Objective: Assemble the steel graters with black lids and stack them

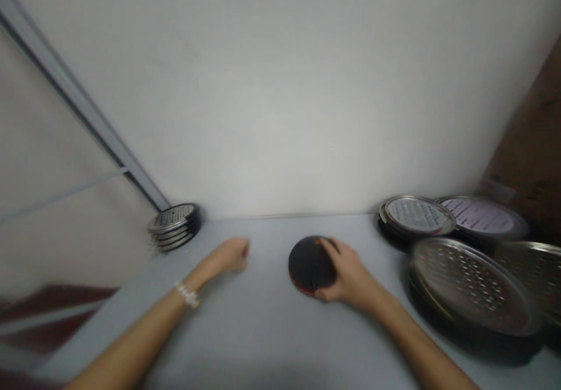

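The grey table [245, 343] stays free around my right hand [348, 273], which clamps a dark disc [307, 264] from both sides at its edge, keeping it flat. My left hand [230, 255] holds nothing, though blur hides whether it's closed. Metal trays [468, 285] lie nearby, out of my way.

Head camera looks forward-down at left hand [230, 255] and right hand [346, 276].

Perforated pan stack [173, 226] sits at 10 o'clock on table [272, 331], more perforated pans [471, 285] at 2–3 o'clock. Round disc [310, 264] btwn them, cardboard box [526, 144] behind pans.
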`<state>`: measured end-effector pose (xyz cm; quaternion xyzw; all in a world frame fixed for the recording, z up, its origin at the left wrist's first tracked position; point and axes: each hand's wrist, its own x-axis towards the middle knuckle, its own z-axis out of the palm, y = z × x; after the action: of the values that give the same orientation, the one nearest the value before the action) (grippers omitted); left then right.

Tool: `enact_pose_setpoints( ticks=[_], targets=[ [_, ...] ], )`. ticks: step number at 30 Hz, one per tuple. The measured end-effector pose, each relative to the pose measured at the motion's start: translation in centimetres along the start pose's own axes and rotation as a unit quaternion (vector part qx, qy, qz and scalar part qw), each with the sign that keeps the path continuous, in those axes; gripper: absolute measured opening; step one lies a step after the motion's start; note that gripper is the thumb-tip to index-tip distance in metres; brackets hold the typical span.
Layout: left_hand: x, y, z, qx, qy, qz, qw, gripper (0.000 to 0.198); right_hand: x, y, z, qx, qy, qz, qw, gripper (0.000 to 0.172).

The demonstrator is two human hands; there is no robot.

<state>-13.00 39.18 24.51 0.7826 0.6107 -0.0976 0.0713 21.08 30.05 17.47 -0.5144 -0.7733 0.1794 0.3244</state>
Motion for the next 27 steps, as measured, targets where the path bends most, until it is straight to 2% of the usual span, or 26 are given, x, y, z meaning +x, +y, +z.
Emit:
enact_pose_setpoints(
  ticks=[5, 10, 12, 14, 16, 17, 19, 22, 24, 25, 27],
  targets=[
    [-0.3, 0.5, -0.6, -0.006, -0.014, 0.0, 1.0, 0.02, 0.1, 0.2, 0.1, 0.0, -0.002, -0.003, 1.0, 0.115],
    [-0.1, 1.2, -2.8, -0.054, -0.025, 0.011, 0.998, 0.012, 0.1, -0.1, 0.1, -0.003, 0.006, 0.021, 1.0, 0.119],
    [-0.3, 2.4, -3.9, -0.085, -0.009, 0.03, 0.996, 0.011, 0.1, -0.9, -0.4, -0.003, 0.049, 0.031, 0.998, 0.11],
    [-0.7, 4.6, -4.8, -0.153, 0.009, 0.065, 0.986, 0.015, 0.1, -2.1, -1.0, 0.031, 0.096, 0.012, 0.995, 0.088],
    [-1.7, 7.4, -5.2, -0.354, 0.022, 0.138, 0.925, 0.02, 0.0, -3.4, -1.4, 0.097, 0.106, -0.022, 0.989, 0.063],
    [-2.2, 9.0, -5.2, -0.419, 0.014, 0.166, 0.893, 0.022, -0.1, -4.0, -1.5, 0.129, 0.104, -0.034, 0.986, 0.053],
    [-3.4, 12.1, -4.6, -0.497, 0.017, 0.188, 0.847, 0.024, -0.3, -4.8, -1.3, 0.176, 0.09, -0.053, 0.979, 0.037],
    [-4.8, 15.2, -2.8, -0.567, 0.036, 0.183, 0.802, 0.024, -0.5, -5.3, -0.8, 0.208, 0.073, -0.06, 0.973, 0.022],
    [-5.0, 15.8, -1.5, -0.588, 0.048, 0.179, 0.788, 0.025, -0.6, -5.2, -0.6, 0.215, 0.068, -0.047, 0.973, 0.024],
    [-4.9, 15.4, -1.1, -0.584, 0.05, 0.179, 0.79, 0.026, -0.5, -5.1, -0.5, 0.214, 0.065, -0.038, 0.974, 0.029],
    [-4.1, 13.5, -0.9, -0.537, 0.049, 0.183, 0.822, 0.027, -0.5, -5.0, -0.6, 0.207, 0.062, -0.021, 0.976, 0.037]
  ],
)
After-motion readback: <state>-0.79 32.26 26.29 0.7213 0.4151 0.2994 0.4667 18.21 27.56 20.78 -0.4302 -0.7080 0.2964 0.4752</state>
